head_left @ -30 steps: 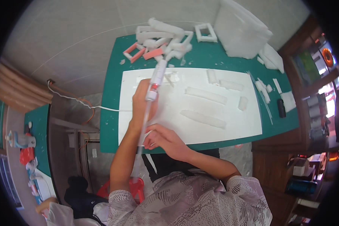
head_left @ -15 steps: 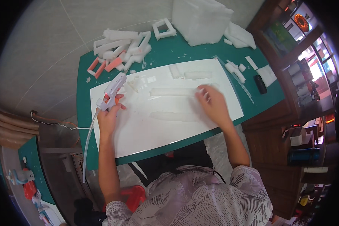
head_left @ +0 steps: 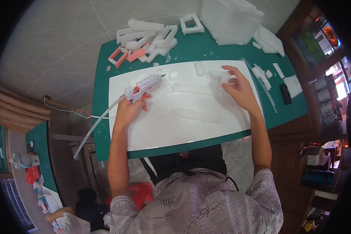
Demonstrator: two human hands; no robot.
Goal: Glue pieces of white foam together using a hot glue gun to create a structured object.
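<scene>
My left hand (head_left: 130, 108) grips a white glue gun (head_left: 143, 86) with an orange trigger, its nozzle pointing right over the white board (head_left: 160, 128). A white cord (head_left: 93, 126) trails from the gun off the table's left edge. My right hand (head_left: 240, 90) rests on the board's upper right, fingers spread and touching a small white foam piece (head_left: 219, 74). Two long foam strips (head_left: 193, 89) (head_left: 195, 115) lie flat on the board between my hands.
The board lies on a green mat (head_left: 191, 48). A heap of white and orange foam offcuts (head_left: 144, 41) sits at the back left, a square foam frame (head_left: 192, 23) and a big foam block (head_left: 230, 19) at the back. Foam scraps (head_left: 267, 74) and a black object (head_left: 285, 94) lie right.
My right hand has moved from near my body out to the board's upper right, onto the small foam piece. The left hand has tilted the glue gun from upright to lying rightward.
</scene>
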